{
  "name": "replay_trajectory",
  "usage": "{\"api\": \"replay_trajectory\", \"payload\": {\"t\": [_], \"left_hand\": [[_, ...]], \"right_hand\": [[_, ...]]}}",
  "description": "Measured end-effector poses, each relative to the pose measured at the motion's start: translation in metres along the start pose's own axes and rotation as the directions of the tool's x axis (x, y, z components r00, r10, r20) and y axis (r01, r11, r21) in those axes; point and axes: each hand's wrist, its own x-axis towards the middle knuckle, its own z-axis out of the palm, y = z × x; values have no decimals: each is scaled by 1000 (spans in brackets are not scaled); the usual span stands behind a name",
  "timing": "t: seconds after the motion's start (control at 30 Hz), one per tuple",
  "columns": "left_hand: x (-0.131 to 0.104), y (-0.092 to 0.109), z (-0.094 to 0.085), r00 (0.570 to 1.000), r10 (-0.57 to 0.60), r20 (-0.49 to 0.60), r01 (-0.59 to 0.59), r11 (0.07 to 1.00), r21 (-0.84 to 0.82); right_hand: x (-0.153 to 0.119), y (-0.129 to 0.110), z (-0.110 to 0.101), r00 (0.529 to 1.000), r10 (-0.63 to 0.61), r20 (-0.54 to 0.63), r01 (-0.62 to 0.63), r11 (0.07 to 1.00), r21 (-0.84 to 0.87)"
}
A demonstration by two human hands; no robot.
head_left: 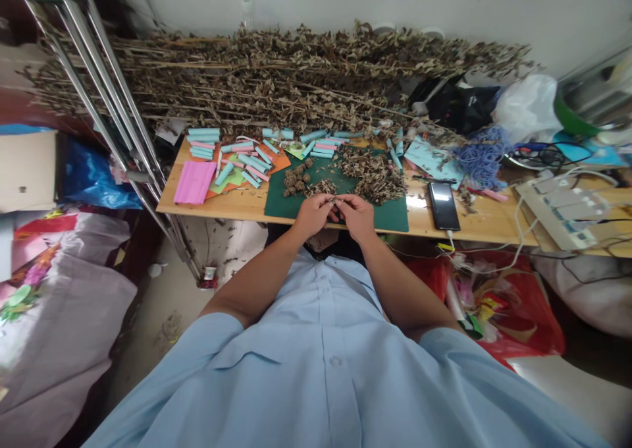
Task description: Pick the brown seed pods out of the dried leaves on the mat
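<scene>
Dried plants are laid in a long bundle across the back of the counter, against the wall, presumably so that their length is held clear of the front edge. Before them a green mat is set directly in front of the body, where a work surface is most easily reached by both arms. On its right part a heap of dried leaves is piled, close to the right hand. Pink paper is placed well left of the mat, perhaps to be out of the way. To the right, a phone is laid flat with a cable plugged in. Blue paper rolls are grouped behind the mat and to its left. Round brown balls are gathered on the mat's left, near the left hand. Both hands are brought together over the mat's front edge, fingertips closed in a pinch on a small dried piece, too small to be identified; a two-sided grip probably steadies it.
</scene>
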Motion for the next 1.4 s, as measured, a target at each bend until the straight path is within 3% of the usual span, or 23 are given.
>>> {"api": "replay_trajectory", "payload": {"t": [0.17,0.57,0.7,0.8,1.03,1.13,1.27,1.4], "left_hand": [[-3,4,-2,1000,15,8,-14,997,-75],[1,7,3,992,-73,-103,73,997,1],[-1,14,-5,995,23,-99,-5,984,179],[-2,20,-15,987,130,-89,-87,922,378],[2,20,-25,969,139,-206,-28,885,465],[5,17,-24,965,110,-236,3,903,430],[5,14,-24,961,93,-261,11,928,372],[3,12,-24,955,112,-276,-4,931,364]], "right_hand": [[-1,-1,1,1000,-19,-10,18,999,-46],[-1,-1,-1,997,-77,11,78,977,-196],[-3,-6,0,998,-57,16,59,979,-194],[-3,-6,1,998,-55,-1,54,979,-198],[2,-4,5,997,-22,-68,7,979,-205],[4,-7,8,995,-89,-45,72,956,-285],[8,-7,8,962,-262,72,268,868,-418],[10,-5,6,951,-284,122,306,808,-503]]}}
